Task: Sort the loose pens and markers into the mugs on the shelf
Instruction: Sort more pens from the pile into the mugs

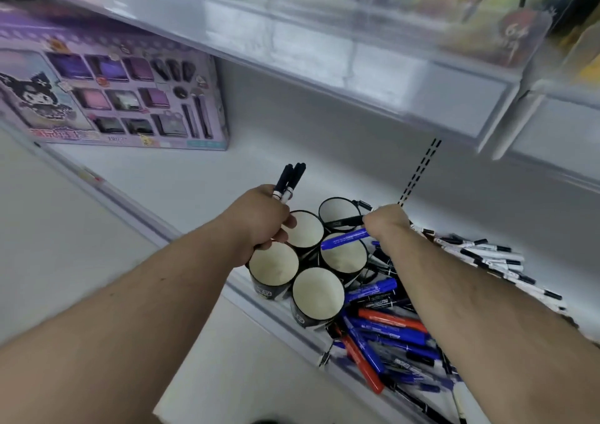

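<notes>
- Both hands are busy: left hand (263,220) is gripping a small bunch of black pens (290,180) upright at frame centre, right hand (386,224) is pinching a blue marker (345,239) and a black pen (347,220) over the mugs (319,258).
- Loose pile (399,332) is lying lower right on the shelf (194,177).
- Markers look light, stiff, slick plastic, so I'd be grabbing mid-barrel.
- Mugs look tippable, probably.

A stationery or toy shop: white retail shelving (181,177) with slotted uprights (418,170) displays a boxed purple gift set (110,95) beside heaped markers (389,332) and mugs (318,290).
</notes>
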`<control>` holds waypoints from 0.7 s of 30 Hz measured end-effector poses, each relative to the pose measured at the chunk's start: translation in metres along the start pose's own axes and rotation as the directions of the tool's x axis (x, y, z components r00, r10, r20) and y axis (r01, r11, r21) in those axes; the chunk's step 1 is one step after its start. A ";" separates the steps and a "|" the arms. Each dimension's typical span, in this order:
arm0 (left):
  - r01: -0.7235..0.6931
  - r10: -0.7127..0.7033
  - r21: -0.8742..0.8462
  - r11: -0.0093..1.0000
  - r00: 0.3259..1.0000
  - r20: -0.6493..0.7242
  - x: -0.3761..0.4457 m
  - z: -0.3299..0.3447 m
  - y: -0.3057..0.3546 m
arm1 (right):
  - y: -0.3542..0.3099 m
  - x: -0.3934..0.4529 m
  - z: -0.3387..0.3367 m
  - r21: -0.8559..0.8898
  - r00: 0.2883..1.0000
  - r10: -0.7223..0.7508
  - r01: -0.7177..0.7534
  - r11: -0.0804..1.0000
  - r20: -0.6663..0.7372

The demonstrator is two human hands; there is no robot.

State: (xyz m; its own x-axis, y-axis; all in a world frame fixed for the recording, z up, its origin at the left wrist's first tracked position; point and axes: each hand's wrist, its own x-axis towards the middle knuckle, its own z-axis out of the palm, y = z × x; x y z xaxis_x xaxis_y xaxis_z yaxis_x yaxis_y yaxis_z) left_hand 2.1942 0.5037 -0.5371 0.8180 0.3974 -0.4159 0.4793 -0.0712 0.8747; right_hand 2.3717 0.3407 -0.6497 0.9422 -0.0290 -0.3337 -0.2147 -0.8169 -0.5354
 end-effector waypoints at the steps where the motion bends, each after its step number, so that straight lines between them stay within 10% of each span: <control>1: -0.012 0.012 0.018 1.000 1.000 0.001 0.001 0.001 0.000 | 0.000 0.000 0.001 0.024 1.000 0.012 -0.012 1.000 0.011; 12: 0.017 -0.012 -0.039 0.999 0.990 0.143 -0.006 0.005 -0.003 | 0.029 -0.044 -0.034 0.214 0.953 -0.214 0.260 0.941 -0.216; 21: 0.055 -0.023 -0.103 0.993 0.958 0.287 -0.018 0.010 -0.003 | 0.039 -0.053 0.003 0.170 0.989 -0.119 0.102 0.980 0.091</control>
State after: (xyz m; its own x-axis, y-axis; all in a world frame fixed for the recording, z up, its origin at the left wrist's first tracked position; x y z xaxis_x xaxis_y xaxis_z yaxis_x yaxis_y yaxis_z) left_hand 2.1813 0.4874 -0.5352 0.8634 0.1198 -0.4900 0.4882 0.0457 0.8715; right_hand 2.3124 0.3119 -0.6557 0.9338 0.1205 -0.3367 -0.1579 -0.7058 -0.6906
